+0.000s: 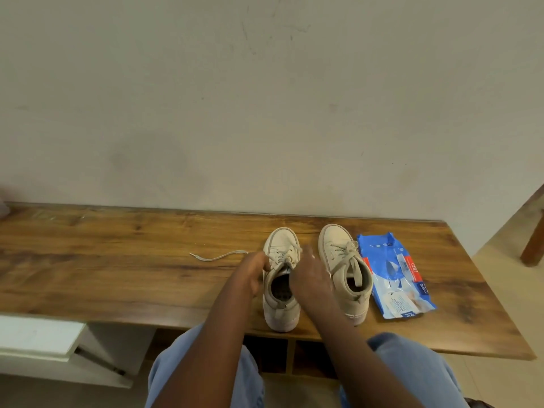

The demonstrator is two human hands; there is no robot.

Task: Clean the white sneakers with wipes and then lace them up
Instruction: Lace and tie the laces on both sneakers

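Note:
Two off-white sneakers stand side by side on the wooden table, toes toward the wall. The left sneaker is partly laced, and one lace end trails left across the table. My left hand sits at that shoe's left side by the eyelets, fingers curled on the lace there. My right hand hovers over the same shoe's right side, fingers spread and blurred. The right sneaker is laced, its lace ends hanging into the opening.
A blue pack of wipes lies flat just right of the right sneaker. A wall rises behind the table. A white shelf sits low on the left and a wooden furniture leg stands at far right.

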